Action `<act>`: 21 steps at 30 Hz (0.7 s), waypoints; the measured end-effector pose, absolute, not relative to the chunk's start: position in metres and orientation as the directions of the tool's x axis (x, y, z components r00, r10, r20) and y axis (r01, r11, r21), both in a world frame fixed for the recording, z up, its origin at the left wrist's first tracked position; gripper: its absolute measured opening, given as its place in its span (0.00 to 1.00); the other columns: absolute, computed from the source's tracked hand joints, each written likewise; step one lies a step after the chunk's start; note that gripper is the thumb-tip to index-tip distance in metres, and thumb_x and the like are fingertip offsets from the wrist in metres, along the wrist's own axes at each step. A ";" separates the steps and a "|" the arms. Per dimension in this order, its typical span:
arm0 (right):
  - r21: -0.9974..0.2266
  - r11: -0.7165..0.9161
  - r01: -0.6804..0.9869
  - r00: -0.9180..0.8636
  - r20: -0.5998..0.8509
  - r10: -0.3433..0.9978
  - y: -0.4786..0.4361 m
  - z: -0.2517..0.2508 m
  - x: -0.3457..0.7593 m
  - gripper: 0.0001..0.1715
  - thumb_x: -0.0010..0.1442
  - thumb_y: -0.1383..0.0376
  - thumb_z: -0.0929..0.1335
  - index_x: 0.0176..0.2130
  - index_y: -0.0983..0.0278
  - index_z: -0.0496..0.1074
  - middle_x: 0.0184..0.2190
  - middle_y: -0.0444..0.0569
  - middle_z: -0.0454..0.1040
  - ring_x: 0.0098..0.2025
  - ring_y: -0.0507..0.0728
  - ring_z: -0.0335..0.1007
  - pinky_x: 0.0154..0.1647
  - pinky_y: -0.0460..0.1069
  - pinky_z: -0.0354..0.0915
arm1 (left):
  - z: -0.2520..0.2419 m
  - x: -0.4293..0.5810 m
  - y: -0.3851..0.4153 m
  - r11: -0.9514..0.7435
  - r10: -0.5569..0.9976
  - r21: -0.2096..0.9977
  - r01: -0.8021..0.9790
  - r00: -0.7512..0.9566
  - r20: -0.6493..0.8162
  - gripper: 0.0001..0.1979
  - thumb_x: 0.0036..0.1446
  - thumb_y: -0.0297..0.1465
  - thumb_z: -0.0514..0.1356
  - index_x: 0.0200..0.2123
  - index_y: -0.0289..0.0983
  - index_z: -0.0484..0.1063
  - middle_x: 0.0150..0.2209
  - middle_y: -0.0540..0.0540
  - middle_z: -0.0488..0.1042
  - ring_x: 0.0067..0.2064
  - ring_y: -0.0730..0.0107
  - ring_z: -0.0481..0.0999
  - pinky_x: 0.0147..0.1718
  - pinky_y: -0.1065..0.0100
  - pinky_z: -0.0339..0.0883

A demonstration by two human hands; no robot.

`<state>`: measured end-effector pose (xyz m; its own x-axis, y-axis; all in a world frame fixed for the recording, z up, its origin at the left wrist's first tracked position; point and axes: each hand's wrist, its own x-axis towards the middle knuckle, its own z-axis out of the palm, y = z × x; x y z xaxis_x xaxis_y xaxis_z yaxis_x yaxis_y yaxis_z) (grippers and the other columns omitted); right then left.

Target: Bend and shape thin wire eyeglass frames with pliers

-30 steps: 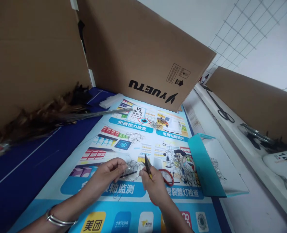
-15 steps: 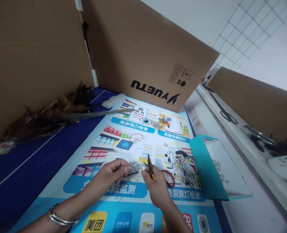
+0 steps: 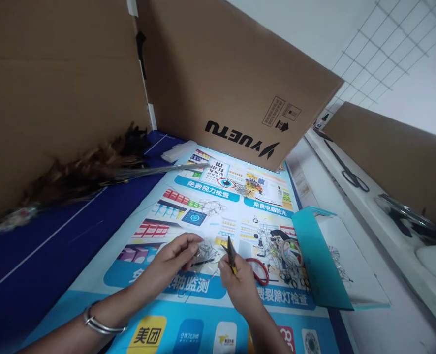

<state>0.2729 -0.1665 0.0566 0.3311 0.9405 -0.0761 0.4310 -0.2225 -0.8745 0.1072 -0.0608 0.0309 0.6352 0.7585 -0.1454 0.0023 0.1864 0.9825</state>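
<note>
My left hand [image 3: 173,260] pinches a thin wire piece [image 3: 205,254] just above a printed poster [image 3: 203,216] that covers the table. My right hand [image 3: 240,285] is closed round small pliers [image 3: 232,253] with yellow-black handles, their tip pointing up and away beside the wire. The two hands are almost touching over the poster's lower middle. A silver bangle [image 3: 102,324] circles my left wrist.
A pile of wire bits [image 3: 280,255] and a red loop [image 3: 258,270] lie to the right. A teal paper bag [image 3: 325,260] lies on its side. A feather duster [image 3: 77,172] rests at left. Cardboard boxes [image 3: 236,83] wall the back. Scissors [image 3: 347,169] lie on the ledge.
The view has shifted slightly, so everything sits a bit further right. Both hands stay together on the wire and pliers, with little visible change in grip.
</note>
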 end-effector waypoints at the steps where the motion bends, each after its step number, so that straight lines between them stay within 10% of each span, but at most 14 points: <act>1: -0.878 -0.223 0.423 0.323 -0.084 0.943 -0.167 0.057 0.273 0.13 0.60 0.57 0.63 0.33 0.64 0.70 0.20 0.43 0.66 0.23 0.53 0.62 0.22 0.45 0.58 | 0.030 0.107 -0.060 0.148 0.773 0.989 0.012 0.622 -0.124 0.14 0.61 0.37 0.53 0.49 0.41 0.66 0.31 0.51 0.68 0.28 0.72 0.66 0.26 0.72 0.61; 8: -0.893 -0.239 0.382 0.311 -0.119 0.943 -0.167 0.052 0.273 0.13 0.61 0.57 0.63 0.33 0.64 0.67 0.20 0.42 0.65 0.23 0.52 0.62 0.24 0.45 0.58 | 0.027 0.104 -0.056 -0.195 0.750 0.976 0.100 0.656 0.083 0.13 0.60 0.34 0.53 0.45 0.41 0.73 0.44 0.44 0.71 0.47 0.59 0.69 0.47 0.63 0.63; 21: -0.919 -0.256 0.299 0.370 -0.136 0.919 -0.168 0.048 0.276 0.14 0.62 0.55 0.63 0.37 0.64 0.66 0.21 0.42 0.65 0.23 0.52 0.61 0.24 0.45 0.58 | 0.033 0.105 -0.059 0.024 0.721 0.994 0.111 0.686 -0.094 0.11 0.59 0.36 0.55 0.39 0.37 0.73 0.31 0.48 0.71 0.32 0.67 0.70 0.31 0.69 0.64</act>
<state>0.2764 -0.1678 0.0480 0.3703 0.9189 -0.1358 0.2986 -0.2562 -0.9193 0.1054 -0.0592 0.0328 0.6861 0.7213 -0.0944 0.1109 0.0244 0.9935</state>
